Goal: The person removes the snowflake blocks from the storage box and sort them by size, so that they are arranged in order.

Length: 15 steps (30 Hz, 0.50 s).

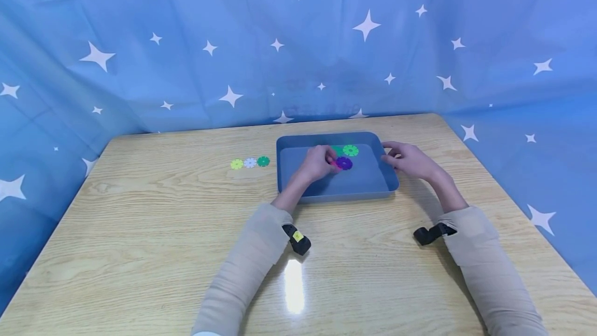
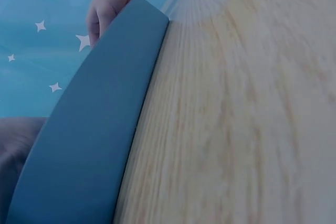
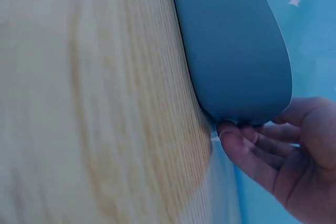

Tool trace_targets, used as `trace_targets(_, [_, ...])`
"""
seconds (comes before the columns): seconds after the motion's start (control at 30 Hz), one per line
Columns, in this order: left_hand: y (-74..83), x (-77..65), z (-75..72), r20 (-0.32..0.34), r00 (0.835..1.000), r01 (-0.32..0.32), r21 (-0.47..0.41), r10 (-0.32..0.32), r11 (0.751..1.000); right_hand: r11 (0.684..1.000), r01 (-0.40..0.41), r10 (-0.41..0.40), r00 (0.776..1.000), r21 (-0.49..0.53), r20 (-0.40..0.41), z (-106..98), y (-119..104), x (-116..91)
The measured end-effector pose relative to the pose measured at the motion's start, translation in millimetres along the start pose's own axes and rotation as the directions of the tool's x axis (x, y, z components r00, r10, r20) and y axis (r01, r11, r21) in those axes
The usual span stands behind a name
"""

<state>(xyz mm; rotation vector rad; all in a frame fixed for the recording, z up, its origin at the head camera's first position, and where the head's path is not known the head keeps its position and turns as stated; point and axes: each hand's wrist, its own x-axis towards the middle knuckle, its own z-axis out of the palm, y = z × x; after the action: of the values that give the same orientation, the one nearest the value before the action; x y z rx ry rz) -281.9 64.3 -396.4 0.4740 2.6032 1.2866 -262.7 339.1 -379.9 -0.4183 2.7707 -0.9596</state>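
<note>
A shallow blue-grey tray point(image 1: 359, 185) stands on the wooden table. My left hand point(image 1: 318, 162) reaches inside it, fingers curled, pinching a pink notched disc point(image 1: 336, 166) that they partly cover. Right beside the pink one is a purple notched disc point(image 1: 344, 163). Farther back in the tray lie a light green disc point(image 1: 351, 150) and a darker green disc point(image 1: 337, 150), partly behind the hand. My right hand point(image 1: 410, 161) holds the tray's right end, its fingertips against the outer wall point(image 3: 241, 77). In the left wrist view, the tray wall point(image 2: 89, 108) hides the left fingertips.
Left of the tray, a yellow disc point(image 1: 237, 164), a white disc point(image 1: 250, 163) and a green disc point(image 1: 263, 161) lie in a row on the table point(image 1: 163, 232). A blue cloth point(image 1: 298, 56) with white stars hangs behind the table's far edge.
</note>
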Motion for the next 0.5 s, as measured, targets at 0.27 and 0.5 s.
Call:
trace_targets(0.27, [-2.8,-0.9,-3.5,-0.02,0.999,-0.045,0.075,0.047,0.996,1.0,0.001,-0.001,1.0,0.014,0.01,-0.2,-3.5,-0.5])
trace_targets(0.5, [-6.7,-3.4,-7.3,-0.004,0.999,-0.049,-0.015,0.049,0.999,1.0,-0.003,0.003,1.0,0.0,0.002,0.1,-3.1,-1.4])
